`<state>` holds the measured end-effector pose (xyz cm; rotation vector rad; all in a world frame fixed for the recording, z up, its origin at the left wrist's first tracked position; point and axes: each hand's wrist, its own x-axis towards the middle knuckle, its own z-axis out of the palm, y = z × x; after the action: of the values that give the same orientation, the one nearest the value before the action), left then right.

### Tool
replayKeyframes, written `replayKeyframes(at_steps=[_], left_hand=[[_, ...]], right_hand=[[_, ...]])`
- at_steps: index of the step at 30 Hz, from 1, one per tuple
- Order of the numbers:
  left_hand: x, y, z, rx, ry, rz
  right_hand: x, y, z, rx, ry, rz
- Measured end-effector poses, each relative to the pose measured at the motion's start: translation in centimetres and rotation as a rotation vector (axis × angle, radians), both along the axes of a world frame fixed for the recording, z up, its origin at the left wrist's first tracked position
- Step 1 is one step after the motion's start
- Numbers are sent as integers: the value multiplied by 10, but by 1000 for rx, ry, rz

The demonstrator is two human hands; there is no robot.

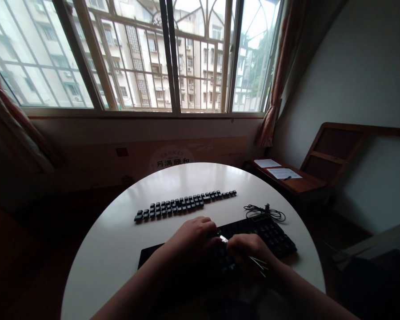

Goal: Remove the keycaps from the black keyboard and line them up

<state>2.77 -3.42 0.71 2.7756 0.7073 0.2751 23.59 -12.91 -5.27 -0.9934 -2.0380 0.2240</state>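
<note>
A black keyboard (160, 253) lies at the near side of the round white table, partly hidden by my hands and forearms. My right hand (248, 248) is closed around a wire keycap puller (258, 263); thin metal wires stick out below the palm. Just to its left, over the keyboard, my left hand (198, 233) has its fingers curled together, and what they pinch is hidden. Between the two hands shows a small bright piece (223, 238), too small to name. Beyond them, several loose black keycaps (173, 206) stand in rows on the table.
The keyboard's coiled cable (265, 212) rests behind its right end. The white table (96, 253) has a curved edge. To the right, a wooden chair (306, 178) holds paper sheets (284, 173) and a pen (287, 178). A barred window (173, 66) is ahead.
</note>
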Motion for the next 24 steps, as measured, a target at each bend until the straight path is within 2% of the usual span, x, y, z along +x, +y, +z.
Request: replayKeyframes(at_steps=[5,16,24], left_hand=[[1,-2,5,-27,22,18],[-1,-1,1,-51,-20,43],[-2,-1,1,-62,-26,48]], right_hand=[[1,0,1,2,-51,-11],[-5,0,-3,111,-136,-80],[-12,-6,3,78,-139,-134]])
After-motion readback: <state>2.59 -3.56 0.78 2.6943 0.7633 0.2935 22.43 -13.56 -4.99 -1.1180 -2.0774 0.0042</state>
